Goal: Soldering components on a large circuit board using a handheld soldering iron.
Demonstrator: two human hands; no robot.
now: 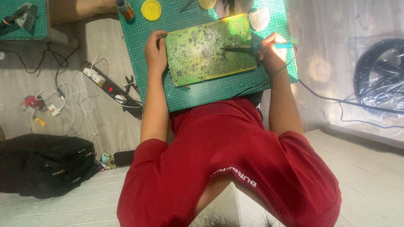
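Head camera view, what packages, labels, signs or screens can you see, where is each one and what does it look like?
Phone: floor beside the person's left arm, flat dark rectangle, screen off.
Small card or packet: floor next to the phone, colourful, too small to tell more.
Plastic wrapping: far right, clear film over a black round object.

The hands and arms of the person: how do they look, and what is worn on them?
Both hands, left hand and right hand, are bare, without gloves, rings or a watch. The forearms are bare too. Short red sleeves of a red shirt end near the elbows.
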